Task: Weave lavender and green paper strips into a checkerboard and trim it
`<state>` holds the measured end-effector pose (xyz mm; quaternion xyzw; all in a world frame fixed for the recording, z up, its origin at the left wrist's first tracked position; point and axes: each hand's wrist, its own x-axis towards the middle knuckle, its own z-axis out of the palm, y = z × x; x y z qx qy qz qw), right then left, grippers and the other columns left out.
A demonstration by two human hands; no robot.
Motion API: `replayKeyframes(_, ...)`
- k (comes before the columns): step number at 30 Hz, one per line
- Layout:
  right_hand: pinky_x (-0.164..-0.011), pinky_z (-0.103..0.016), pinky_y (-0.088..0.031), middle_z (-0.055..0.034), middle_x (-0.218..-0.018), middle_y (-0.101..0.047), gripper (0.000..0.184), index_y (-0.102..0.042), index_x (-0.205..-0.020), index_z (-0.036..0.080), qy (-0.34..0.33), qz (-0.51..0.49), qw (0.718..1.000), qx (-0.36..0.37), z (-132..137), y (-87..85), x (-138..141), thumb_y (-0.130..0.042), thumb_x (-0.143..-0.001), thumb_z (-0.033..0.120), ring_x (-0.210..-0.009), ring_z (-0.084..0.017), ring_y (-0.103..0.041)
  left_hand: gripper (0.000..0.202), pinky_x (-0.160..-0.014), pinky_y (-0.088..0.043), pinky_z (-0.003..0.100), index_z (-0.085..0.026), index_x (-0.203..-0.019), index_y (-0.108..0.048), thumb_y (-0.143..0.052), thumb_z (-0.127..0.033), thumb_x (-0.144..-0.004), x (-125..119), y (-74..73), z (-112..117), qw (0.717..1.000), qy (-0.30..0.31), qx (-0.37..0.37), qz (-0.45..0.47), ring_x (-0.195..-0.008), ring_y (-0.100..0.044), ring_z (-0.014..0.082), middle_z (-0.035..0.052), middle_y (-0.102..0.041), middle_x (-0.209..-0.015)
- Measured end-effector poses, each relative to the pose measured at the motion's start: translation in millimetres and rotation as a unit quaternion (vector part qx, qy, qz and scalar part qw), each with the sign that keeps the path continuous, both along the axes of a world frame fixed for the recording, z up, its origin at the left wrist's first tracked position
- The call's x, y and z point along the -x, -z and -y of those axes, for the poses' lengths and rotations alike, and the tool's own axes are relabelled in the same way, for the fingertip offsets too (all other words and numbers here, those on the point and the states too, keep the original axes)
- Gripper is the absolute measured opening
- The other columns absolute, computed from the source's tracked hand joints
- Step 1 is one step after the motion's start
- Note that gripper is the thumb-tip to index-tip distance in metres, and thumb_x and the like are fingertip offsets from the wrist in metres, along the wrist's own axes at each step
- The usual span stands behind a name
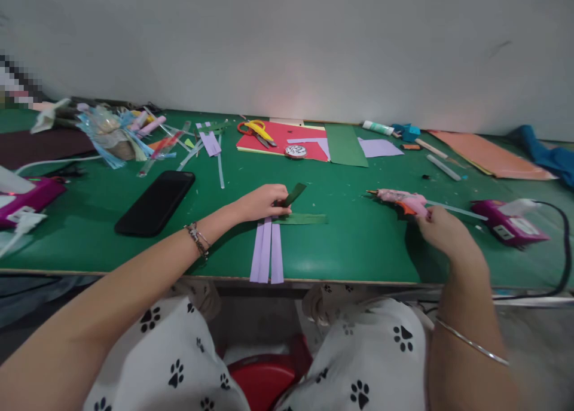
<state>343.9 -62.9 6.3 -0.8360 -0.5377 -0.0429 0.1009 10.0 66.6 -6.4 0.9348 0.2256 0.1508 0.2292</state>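
Between the fingers of my left hand (264, 203) a dark green paper strip (295, 194) is pinched, its free end sticking up to the right. Just below that hand, several lilac paper strips (265, 252) lie side by side toward the table's front edge. A lighter green strip (302, 219) lies flat to the right of their top ends. Over on the right, my right hand (442, 228) is closed round the handle of a pink glue gun (401, 200), its nozzle pointing left. A clear glue stick (457, 210) extends from the gun's back.
A black phone (155, 203) lies left of my left arm. Yellow-handled scissors (259, 131) rest on red paper (283, 137) at the back, near a round tape roll (295, 152). Magenta power blocks (509, 222) with cables stand at both sides. Craft scraps (112, 130) pile up back left.
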Motion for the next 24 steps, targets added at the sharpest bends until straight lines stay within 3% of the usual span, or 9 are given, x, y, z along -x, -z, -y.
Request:
replayKeyframes(3,-0.055,-0.032,-0.038,-0.0191,-0.075,-0.060,0.022,-0.055,-0.079,0.011,0.052,0.015,0.997,0.062,-2,-6.2,7,-0.035,-0.081,0.020,-0.068,-0.028,-0.057,0.021,-0.064,-0.041,0.023,-0.016,-0.073,-0.061,-0.050,-0.031,-0.083,3,1.7,0,1.000,0.002,0.013,0.016,-0.068,-0.053,0.0122,0.0014,-0.054,-0.076)
replayKeyframes(10,-0.054,-0.034,-0.038,-0.0194,-0.077,-0.060,0.024,-0.054,-0.081,0.012,0.036,-0.002,0.997,0.074,-3,-7.2,9,-0.032,-0.082,0.022,-0.070,-0.030,-0.058,0.028,-0.071,-0.043,0.026,-0.015,-0.069,-0.064,-0.046,-0.027,-0.087,6,7.8,-1,0.999,-0.035,-0.002,0.039,-0.074,-0.055,0.0124,0.0042,-0.053,-0.088)
replayKeyframes(14,-0.056,-0.035,-0.039,-0.0149,-0.070,-0.058,0.023,-0.055,-0.080,0.014,0.034,-0.039,0.997,0.057,-4,-6.1,7,-0.033,-0.079,0.023,-0.066,-0.029,-0.057,0.027,-0.072,-0.044,0.026,-0.014,-0.072,-0.065,-0.045,-0.024,-0.087,6,8.9,0,0.998,-0.040,-0.002,0.045,-0.076,-0.055,0.0126,0.0043,-0.052,-0.089)
replayKeyframes(19,-0.058,-0.037,-0.040,-0.0069,-0.061,-0.054,0.020,-0.054,-0.074,0.022,0.019,-0.088,0.996,-0.015,-2,-6.1,6,-0.035,-0.074,0.027,-0.062,-0.027,-0.054,0.029,-0.068,-0.044,0.022,-0.018,-0.101,-0.064,-0.041,-0.014,-0.084,8,6.0,3,0.999,-0.031,0.025,0.032,-0.071,-0.057,0.0103,0.0033,-0.058,-0.088)
replayKeyframes(24,-0.057,-0.034,-0.039,-0.0103,-0.068,-0.054,0.024,-0.045,-0.073,0.022,0.106,-0.108,0.988,-0.011,3,-21.5,23,-0.040,-0.074,0.046,-0.063,-0.025,-0.051,0.021,-0.069,-0.046,0.024,-0.016,-0.093,-0.064,-0.048,-0.021,-0.081,13,-0.6,7,0.992,-0.084,0.071,0.060,-0.074,-0.059,0.0127,0.0032,-0.064,-0.086)
